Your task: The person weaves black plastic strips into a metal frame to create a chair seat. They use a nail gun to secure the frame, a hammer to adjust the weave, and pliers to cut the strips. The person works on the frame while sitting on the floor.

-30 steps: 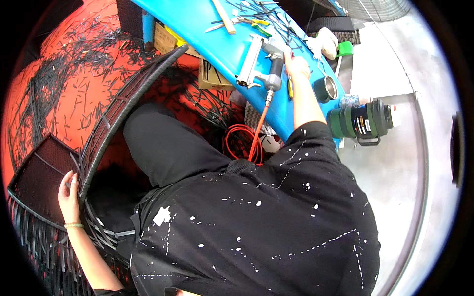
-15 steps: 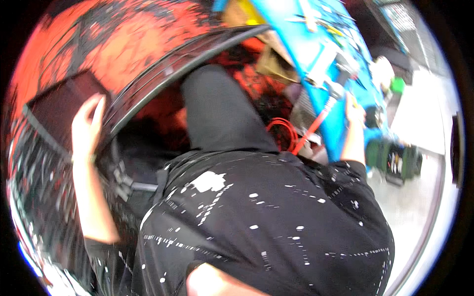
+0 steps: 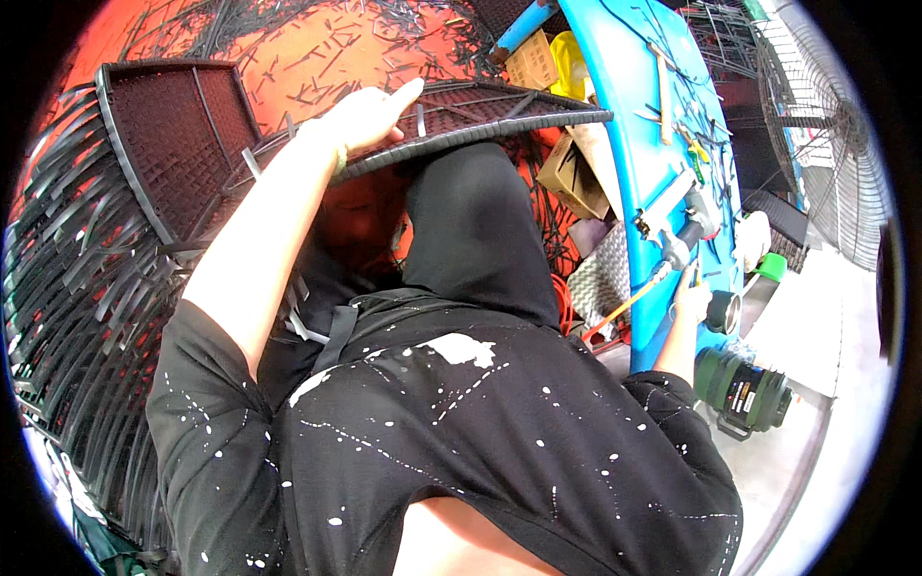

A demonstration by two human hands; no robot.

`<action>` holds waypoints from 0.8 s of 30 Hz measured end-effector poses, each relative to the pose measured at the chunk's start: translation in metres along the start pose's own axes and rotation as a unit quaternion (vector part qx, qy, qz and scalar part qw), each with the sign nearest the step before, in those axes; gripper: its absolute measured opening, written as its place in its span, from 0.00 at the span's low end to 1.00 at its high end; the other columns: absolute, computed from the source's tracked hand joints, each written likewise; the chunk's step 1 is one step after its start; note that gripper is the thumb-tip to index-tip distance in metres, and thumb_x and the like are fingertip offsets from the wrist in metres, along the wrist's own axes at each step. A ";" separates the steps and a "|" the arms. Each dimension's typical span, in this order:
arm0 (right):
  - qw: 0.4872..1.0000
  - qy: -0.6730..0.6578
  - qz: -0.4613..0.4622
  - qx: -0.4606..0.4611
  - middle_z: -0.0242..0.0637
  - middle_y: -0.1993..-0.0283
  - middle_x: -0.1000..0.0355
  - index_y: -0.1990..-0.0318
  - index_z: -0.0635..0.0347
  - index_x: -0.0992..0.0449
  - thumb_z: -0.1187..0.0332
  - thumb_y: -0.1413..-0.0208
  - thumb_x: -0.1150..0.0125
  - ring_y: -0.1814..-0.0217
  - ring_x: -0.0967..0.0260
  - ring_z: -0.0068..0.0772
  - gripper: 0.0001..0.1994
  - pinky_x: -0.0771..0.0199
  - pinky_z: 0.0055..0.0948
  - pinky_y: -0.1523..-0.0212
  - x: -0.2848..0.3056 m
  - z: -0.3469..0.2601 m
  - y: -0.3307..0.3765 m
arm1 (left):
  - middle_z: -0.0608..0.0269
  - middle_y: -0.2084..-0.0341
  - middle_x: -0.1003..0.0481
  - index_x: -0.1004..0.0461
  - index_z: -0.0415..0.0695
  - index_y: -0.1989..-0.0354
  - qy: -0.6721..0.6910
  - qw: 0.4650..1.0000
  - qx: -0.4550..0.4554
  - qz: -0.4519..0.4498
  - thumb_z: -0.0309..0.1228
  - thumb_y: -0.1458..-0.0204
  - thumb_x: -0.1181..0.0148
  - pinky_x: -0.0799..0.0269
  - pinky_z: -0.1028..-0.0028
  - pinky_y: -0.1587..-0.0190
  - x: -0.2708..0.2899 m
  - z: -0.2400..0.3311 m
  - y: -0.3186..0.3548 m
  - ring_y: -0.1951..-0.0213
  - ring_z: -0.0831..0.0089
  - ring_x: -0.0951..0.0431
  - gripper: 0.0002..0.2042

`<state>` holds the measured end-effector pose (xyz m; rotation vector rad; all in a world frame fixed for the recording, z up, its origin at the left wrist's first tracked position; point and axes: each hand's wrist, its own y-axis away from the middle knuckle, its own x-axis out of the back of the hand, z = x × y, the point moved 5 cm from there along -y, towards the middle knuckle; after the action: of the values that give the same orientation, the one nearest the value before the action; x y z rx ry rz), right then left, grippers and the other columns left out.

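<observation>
A dark woven rattan piece with a wrapped rim lies across in front of my raised knee, joined to or touching another woven panel at the left. Over its upper side reaches my left hand, fingers stretched out and apart; whether the palm touches the weave is unclear. My right hand is at the near right part of the blue table, its fingers curled around something small that I cannot make out. Just beyond it lies an air-powered tool with an orange hose.
Black strips hang thickly along the left, and cut scraps litter the red floor. Cardboard boxes and a yellow bag sit beside the table. A green drum-shaped container and a large fan are at the right.
My left hand has moved right and farther out, from beside the left panel to over the middle woven piece. My right hand stays near the table's edge. The whole view has shifted.
</observation>
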<state>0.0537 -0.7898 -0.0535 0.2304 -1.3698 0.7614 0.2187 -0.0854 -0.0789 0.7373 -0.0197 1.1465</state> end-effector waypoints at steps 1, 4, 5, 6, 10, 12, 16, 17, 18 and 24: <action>0.996 -0.064 0.060 0.000 0.58 0.51 0.26 0.51 0.62 0.24 0.31 0.44 0.60 0.50 0.27 0.59 0.39 0.29 0.54 0.49 0.007 0.001 -0.004 | 0.45 0.59 0.20 0.35 0.29 0.41 0.024 1.000 -0.002 0.013 0.65 0.44 0.55 0.32 0.66 0.46 -0.001 -0.003 0.004 0.54 0.64 0.22 0.43; 0.918 -0.297 0.260 -0.042 0.55 0.66 0.22 0.67 0.70 0.21 0.35 0.41 0.57 0.59 0.23 0.56 0.38 0.26 0.49 0.56 0.018 0.040 -0.050 | 0.51 0.60 0.20 0.34 0.32 0.41 0.252 0.968 0.010 -0.009 0.59 0.43 0.48 0.27 0.69 0.50 -0.011 -0.015 -0.001 0.57 0.68 0.20 0.37; 0.886 -0.405 0.169 -0.149 0.50 0.64 0.22 0.63 0.68 0.21 0.40 0.39 0.55 0.59 0.23 0.50 0.33 0.25 0.45 0.57 0.032 0.020 -0.048 | 0.52 0.60 0.20 0.33 0.33 0.41 0.310 0.951 0.015 0.003 0.58 0.43 0.47 0.27 0.70 0.51 -0.010 -0.009 0.012 0.58 0.69 0.20 0.36; 0.827 -0.494 0.077 -0.256 0.46 0.61 0.21 0.60 0.65 0.21 0.44 0.36 0.53 0.59 0.23 0.43 0.29 0.24 0.41 0.58 0.060 -0.003 -0.034 | 0.53 0.61 0.20 0.33 0.35 0.41 0.368 0.930 0.016 0.007 0.57 0.43 0.46 0.26 0.71 0.51 -0.008 -0.004 0.021 0.59 0.71 0.20 0.35; 0.563 -0.820 -0.088 0.055 0.40 0.41 0.34 0.38 0.59 0.37 0.51 0.38 0.44 0.45 0.30 0.39 0.28 0.28 0.34 0.47 0.116 -0.124 -0.062 | 0.66 0.67 0.20 0.22 0.42 0.58 0.298 0.954 0.012 -0.014 0.47 0.46 0.36 0.25 0.81 0.62 -0.009 -0.012 0.016 0.70 0.81 0.22 0.19; 0.583 -0.764 -0.186 0.206 0.40 0.42 0.32 0.37 0.59 0.36 0.54 0.40 0.40 0.43 0.31 0.38 0.28 0.31 0.32 0.43 0.170 -0.203 -0.020 | 0.72 0.73 0.22 0.20 0.44 0.69 0.289 0.956 -0.030 -0.040 0.41 0.46 0.34 0.28 0.84 0.66 -0.014 -0.010 0.012 0.72 0.85 0.24 0.12; 0.655 -0.508 -0.283 0.483 0.38 0.40 0.31 0.37 0.61 0.35 0.62 0.44 0.33 0.37 0.35 0.29 0.30 0.34 0.31 0.40 0.241 -0.322 0.088 | 0.73 0.76 0.23 0.22 0.45 0.73 0.300 0.950 -0.068 -0.054 0.38 0.45 0.35 0.28 0.84 0.66 -0.011 -0.006 0.017 0.73 0.85 0.25 0.11; 0.615 -0.471 -0.257 0.578 0.38 0.40 0.31 0.37 0.58 0.34 0.63 0.45 0.33 0.40 0.33 0.32 0.29 0.34 0.32 0.40 0.256 -0.339 0.116 | 0.73 0.76 0.23 0.22 0.45 0.73 0.296 0.952 -0.063 -0.039 0.38 0.45 0.35 0.28 0.83 0.66 -0.011 -0.004 0.019 0.74 0.85 0.24 0.10; 0.565 -0.429 -0.227 0.667 0.37 0.41 0.30 0.37 0.56 0.34 0.65 0.46 0.33 0.43 0.31 0.34 0.28 0.34 0.33 0.40 0.266 -0.352 0.141 | 0.72 0.76 0.23 0.22 0.46 0.73 0.291 0.955 -0.058 -0.023 0.38 0.45 0.35 0.27 0.83 0.66 -0.011 -0.004 0.020 0.74 0.84 0.24 0.10; 0.616 -0.134 -0.189 0.753 0.43 0.52 0.27 0.46 0.56 0.24 0.43 0.59 0.28 0.50 0.28 0.43 0.34 0.28 0.36 0.49 0.259 -0.415 0.188 | 0.69 0.75 0.22 0.22 0.45 0.72 0.294 0.956 -0.017 -0.002 0.36 0.46 0.35 0.26 0.83 0.68 -0.009 -0.016 0.014 0.74 0.83 0.22 0.09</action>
<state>0.2706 -0.3230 0.0452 1.9673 -0.5107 1.3753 0.1970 -0.0811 -0.0873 0.3416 0.4610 1.3208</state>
